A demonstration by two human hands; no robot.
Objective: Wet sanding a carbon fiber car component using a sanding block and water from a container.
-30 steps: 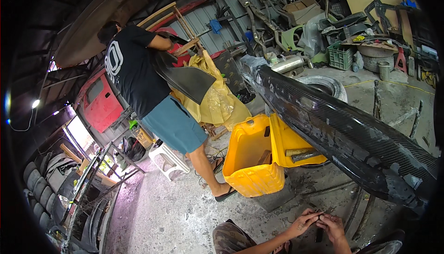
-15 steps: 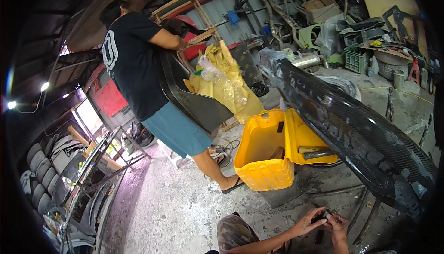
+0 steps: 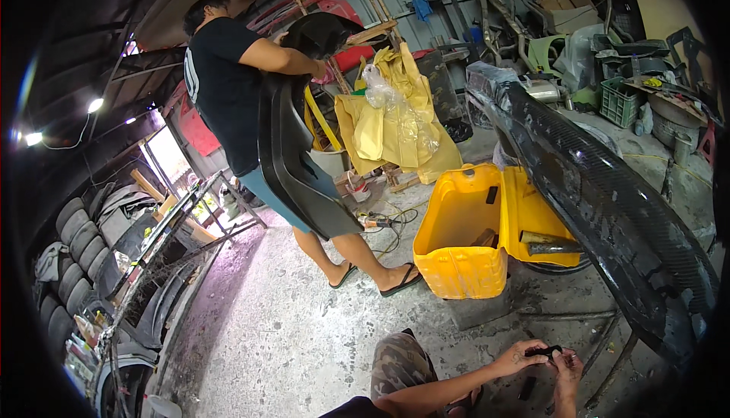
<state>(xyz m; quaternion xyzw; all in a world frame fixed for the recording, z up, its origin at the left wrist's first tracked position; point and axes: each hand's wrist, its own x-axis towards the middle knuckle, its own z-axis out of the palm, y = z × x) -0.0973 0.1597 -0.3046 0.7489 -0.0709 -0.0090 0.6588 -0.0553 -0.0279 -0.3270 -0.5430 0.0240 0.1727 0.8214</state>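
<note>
Low at the right, my left hand [image 3: 518, 358] and my right hand [image 3: 567, 371] meet around a small dark piece [image 3: 544, 351]. Both are closed on it, with fingers pinching from either side; its kind is too small to tell. A black block [image 3: 526, 387] lies on the floor just below them. Beyond my hands stands a cut-open yellow plastic container [image 3: 462, 275] with cloudy liquid and a dark block inside. A long glossy black carbon-fibre panel [image 3: 601, 197] slants above my hands on a stand.
A person in a dark shirt [image 3: 228, 98] holds a curved black panel [image 3: 293, 174] at the left. Yellow sheeting [image 3: 395, 114] hangs behind the container. A power tool with a cord [image 3: 378, 222] lies on the floor. A metal rack [image 3: 163, 251] and stacked tires [image 3: 72, 266] fill the far left.
My view has turned left, so the scene sits further right. The person has turned and tilted the curved panel more upright. My hands stay together on the dark piece, which shows more clearly.
</note>
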